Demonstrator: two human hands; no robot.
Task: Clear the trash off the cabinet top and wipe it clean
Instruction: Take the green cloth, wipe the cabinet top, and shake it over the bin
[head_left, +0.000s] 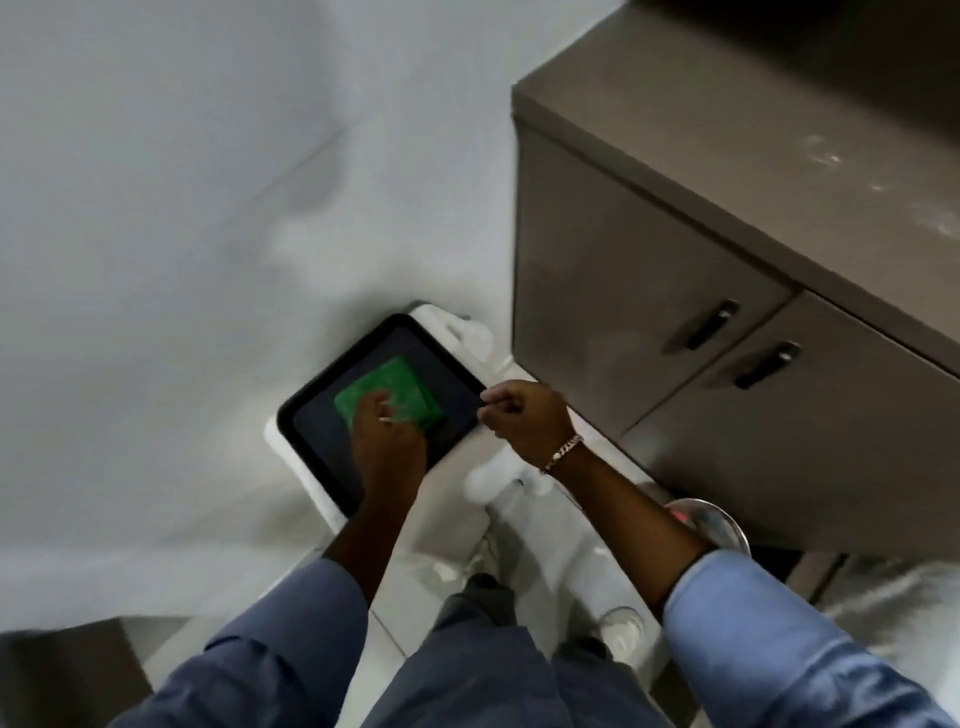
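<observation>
A black tray (317, 415) with a raised rim sits tilted over a white bin (291, 457) on the floor, left of the cabinet. On the tray lies a green cloth (400, 382). My left hand (387, 441) presses down on the cloth's near edge, fingers curled onto it. My right hand (524, 415) is closed on the tray's right corner; a bracelet is on that wrist. The brown cabinet top (727, 150) at the upper right carries pale white smears and specks (826, 156).
The cabinet has two doors with dark handles (706, 325) facing me. A round shiny metal object (714, 522) sits low by the cabinet base. White blurred objects (498, 478) lie on the pale floor near my feet. A pale wall fills the left.
</observation>
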